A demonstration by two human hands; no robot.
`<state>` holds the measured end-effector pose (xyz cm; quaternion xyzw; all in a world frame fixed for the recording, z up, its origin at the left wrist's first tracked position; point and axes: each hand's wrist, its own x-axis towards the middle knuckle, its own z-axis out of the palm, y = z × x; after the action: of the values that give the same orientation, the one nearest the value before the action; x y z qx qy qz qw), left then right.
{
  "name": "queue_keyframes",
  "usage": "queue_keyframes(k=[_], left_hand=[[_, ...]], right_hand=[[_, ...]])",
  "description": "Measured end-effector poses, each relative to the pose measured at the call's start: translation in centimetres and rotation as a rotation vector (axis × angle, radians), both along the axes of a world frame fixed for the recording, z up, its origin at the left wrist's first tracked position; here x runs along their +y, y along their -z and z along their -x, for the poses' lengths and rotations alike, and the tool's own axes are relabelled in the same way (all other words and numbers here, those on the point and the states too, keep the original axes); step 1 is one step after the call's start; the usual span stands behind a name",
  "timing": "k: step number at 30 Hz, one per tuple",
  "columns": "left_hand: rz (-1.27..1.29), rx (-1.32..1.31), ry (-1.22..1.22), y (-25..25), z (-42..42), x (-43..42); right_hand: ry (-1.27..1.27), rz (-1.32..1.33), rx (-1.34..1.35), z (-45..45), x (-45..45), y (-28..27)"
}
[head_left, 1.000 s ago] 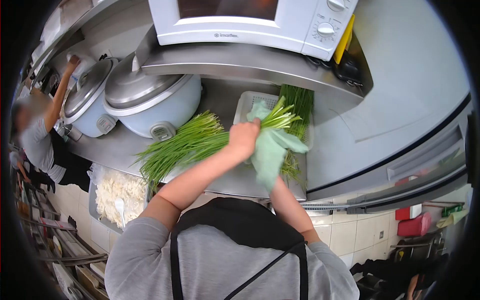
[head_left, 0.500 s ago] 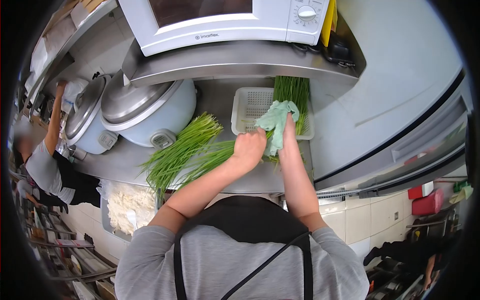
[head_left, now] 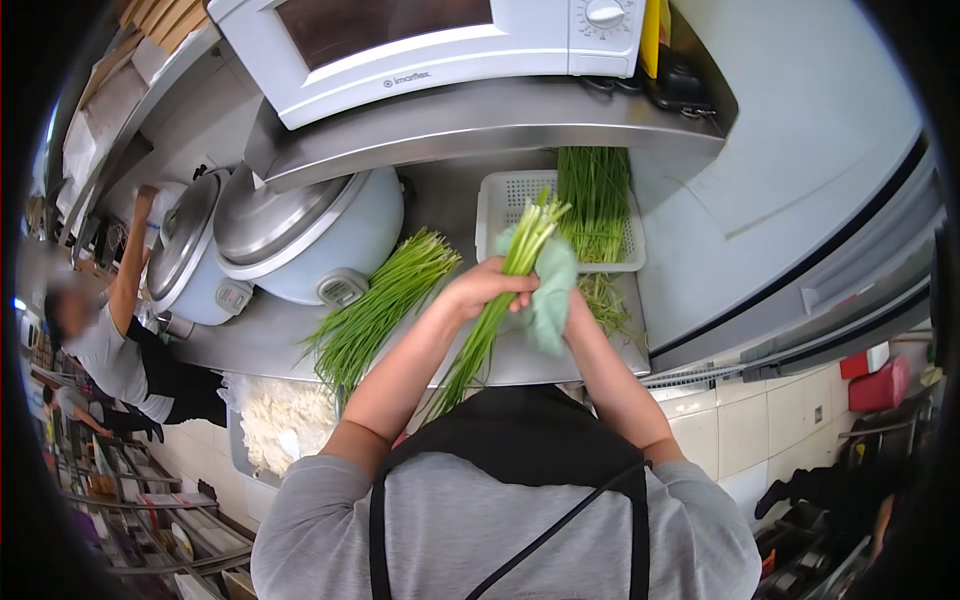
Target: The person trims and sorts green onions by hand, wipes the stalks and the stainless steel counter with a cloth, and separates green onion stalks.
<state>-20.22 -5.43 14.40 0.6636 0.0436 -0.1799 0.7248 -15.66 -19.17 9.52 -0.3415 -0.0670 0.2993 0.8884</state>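
Clock centred on the hands; 12 lies ahead of the wearer.

1. Left hand (head_left: 490, 285): clamped mid-length round 1 bunch of green stalks (head_left: 518, 258). Pale ends point to 1 o'clock; leaves trail to 7, past the counter's front edge. The grip presumably leaves the pale ends exposed.
2. Right hand (head_left: 577, 310): close beside the left, mostly behind a green cloth (head_left: 555, 295); finger closure cannot be told.
3. Stalk scraps (head_left: 603, 303): between 3 and 4, on the steel counter (head_left: 250, 345).
4. Loose pile of stalks (head_left: 385, 290): 9, seemingly placed for left-hand reach.
5. White basket (head_left: 512, 190): 1, its sides likely containing the upright stalks (head_left: 595, 200) at its right.
6. Rice cookers, 2 (head_left: 310, 240): between 9 and 10, bounding leftward movement.
7. Steel shelf (head_left: 480, 145): 11, bearing 1 microwave (head_left: 440, 75); its lip limits forward lifting. Elbow room lies towards 6.
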Motion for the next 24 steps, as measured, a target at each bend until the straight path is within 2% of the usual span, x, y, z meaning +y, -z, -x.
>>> queue_keyframes(k=[4, 10, 16, 19, 21, 24], left_hand=[[-0.045, 0.022, -0.006, 1.5, 0.2, -0.1], [-0.060, -0.056, -0.039, 1.9, 1.7, -0.3], [-0.011, -0.144, -0.195, 0.5, 2.4, -0.6], [-0.112, -0.078, -0.137, -0.2, 2.5, -0.5], [-0.086, -0.093, -0.101, -0.2, 2.6, -0.7], [-0.056, -0.128, -0.117, -0.8, 2.7, -1.3]], right_hand=[[0.068, -0.047, -0.007, -0.3, 0.6, -1.7], [0.120, 0.091, -0.112, -0.6, 0.5, -1.9], [0.009, 0.024, -0.040, -1.1, -0.4, -2.8], [0.049, 0.098, -0.111, -1.3, -0.3, -2.7], [0.109, 0.182, -0.224, -1.3, -0.2, -2.7], [0.102, 0.141, -0.180, -1.2, -0.4, -3.1]])
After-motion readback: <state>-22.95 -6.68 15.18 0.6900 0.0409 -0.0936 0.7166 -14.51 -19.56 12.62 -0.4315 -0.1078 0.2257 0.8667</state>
